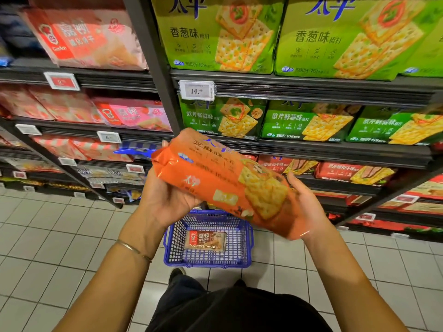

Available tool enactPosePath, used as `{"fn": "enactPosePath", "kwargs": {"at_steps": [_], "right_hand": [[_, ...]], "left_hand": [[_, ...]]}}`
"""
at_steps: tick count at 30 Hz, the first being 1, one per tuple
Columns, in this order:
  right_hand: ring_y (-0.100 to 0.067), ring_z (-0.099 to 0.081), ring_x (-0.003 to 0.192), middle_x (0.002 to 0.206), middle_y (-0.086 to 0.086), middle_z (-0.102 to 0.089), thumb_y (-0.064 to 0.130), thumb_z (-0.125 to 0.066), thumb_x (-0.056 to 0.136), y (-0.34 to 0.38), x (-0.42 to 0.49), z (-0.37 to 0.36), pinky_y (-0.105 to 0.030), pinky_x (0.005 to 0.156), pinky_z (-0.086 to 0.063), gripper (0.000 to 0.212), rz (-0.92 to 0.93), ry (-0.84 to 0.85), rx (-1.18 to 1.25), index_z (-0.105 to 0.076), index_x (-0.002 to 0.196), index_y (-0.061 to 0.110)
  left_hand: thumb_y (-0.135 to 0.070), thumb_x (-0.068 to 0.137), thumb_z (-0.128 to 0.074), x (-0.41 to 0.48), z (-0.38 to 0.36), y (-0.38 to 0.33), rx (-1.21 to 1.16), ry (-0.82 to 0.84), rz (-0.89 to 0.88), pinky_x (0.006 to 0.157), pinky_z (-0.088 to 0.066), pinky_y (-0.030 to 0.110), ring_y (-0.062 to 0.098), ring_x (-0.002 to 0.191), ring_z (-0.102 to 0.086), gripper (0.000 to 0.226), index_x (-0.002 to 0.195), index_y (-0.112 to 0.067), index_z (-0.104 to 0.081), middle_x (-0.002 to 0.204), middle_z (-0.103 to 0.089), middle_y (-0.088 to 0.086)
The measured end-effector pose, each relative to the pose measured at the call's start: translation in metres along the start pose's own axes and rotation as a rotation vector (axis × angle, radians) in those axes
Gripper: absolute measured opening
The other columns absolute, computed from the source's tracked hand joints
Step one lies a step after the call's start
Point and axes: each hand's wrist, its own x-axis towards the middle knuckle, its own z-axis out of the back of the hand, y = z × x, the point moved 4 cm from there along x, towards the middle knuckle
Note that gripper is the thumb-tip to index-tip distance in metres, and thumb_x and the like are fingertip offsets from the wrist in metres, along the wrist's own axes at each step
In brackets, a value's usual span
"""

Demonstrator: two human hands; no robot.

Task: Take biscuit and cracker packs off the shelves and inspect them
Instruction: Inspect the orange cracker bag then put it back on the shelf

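Between both palms sits the orange cracker pack [223, 183], left hand [167, 200] curled under one end, right hand [309, 207] cupping the other, tilted before the shelves [311, 152] (inspection underway, I judge). Next: turn it over, keeping both ends supported.

Perhaps unreadable blur across orange pack [215, 180]

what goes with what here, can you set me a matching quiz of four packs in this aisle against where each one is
Things:
1 orange cracker pack
2 small biscuit pack
3 light green cracker packs
4 dark green cracker packs

Places:
A row above the price tag
B gripped by left hand and right hand
C lying in the blue basket
D row just below that price tag

Pairs: 1-B, 2-C, 3-A, 4-D
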Motion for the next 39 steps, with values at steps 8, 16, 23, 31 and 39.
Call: {"fn": "enactPosePath", "kwargs": {"at_steps": [8,16,23,31,39], "right_hand": [[-0.036,-0.063,0.128,0.141,-0.014,-0.065,0.064,-0.053,0.095,-0.007,0.009,0.018,-0.056,0.107,-0.046,0.056,0.035,-0.232,-0.303,-0.072,0.131,0.024],[-0.037,-0.065,0.126,0.138,-0.014,-0.067,0.049,-0.054,0.099,0.011,0.012,0.03,-0.059,0.096,-0.055,0.045,0.366,-0.229,-0.181,-0.074,0.128,0.021],[-0.031,-0.066,0.125,0.141,-0.015,-0.064,0.031,-0.069,0.09,0.019,0.008,0.021,-0.049,0.095,-0.058,0.07,0.634,-0.235,-0.277,-0.045,0.152,0.013],[-0.027,-0.064,0.127,0.14,-0.011,-0.065,0.027,-0.054,0.103,0.031,-0.004,0.005,-0.04,0.093,-0.059,0.047,0.67,-0.251,-0.396,-0.05,0.149,0.017],[-0.027,-0.066,0.122,0.133,-0.011,-0.07,0.02,-0.05,0.097,0.046,0.003,-0.075,-0.044,0.102,-0.056,0.044,0.57,-0.148,-0.522,-0.057,0.14,0.012]], "left_hand": [[-0.035,0.064,-0.096,-0.009,-0.016,0.002,0.256,0.189,-0.127,0.077,-0.064,0.032,0.017,0.081,-0.077,0.047,0.106,-0.017,-0.083,0.095,-0.08,0.007],[-0.015,0.095,-0.067,-0.014,0.006,-0.002,0.628,0.12,-0.266,0.075,-0.059,0.023,0.014,0.093,-0.076,0.037,0.132,-0.014,-0.07,0.114,-0.079,0.008],[-0.096,0.079,-0.041,-0.011,0.026,-0.003,0.825,-0.083,-0.275,0.089,-0.058,0.034,0.017,0.115,-0.073,0.083,0.129,-0.037,-0.071,0.123,-0.077,-0.002],[-0.101,0.067,-0.051,0.014,0.026,-0.012,0.743,-0.161,-0.393,0.073,-0.061,0.021,0.006,0.097,-0.077,0.065,0.101,-0.053,-0.077,0.104,-0.081,-0.014],[-0.088,0.077,-0.051,0.031,0.086,-0.017,0.13,-0.297,0.28,0.072,-0.063,0.057,0.038,0.103,-0.077,0.079,0.109,-0.024,-0.084,0.122,-0.077,0.016]]}}
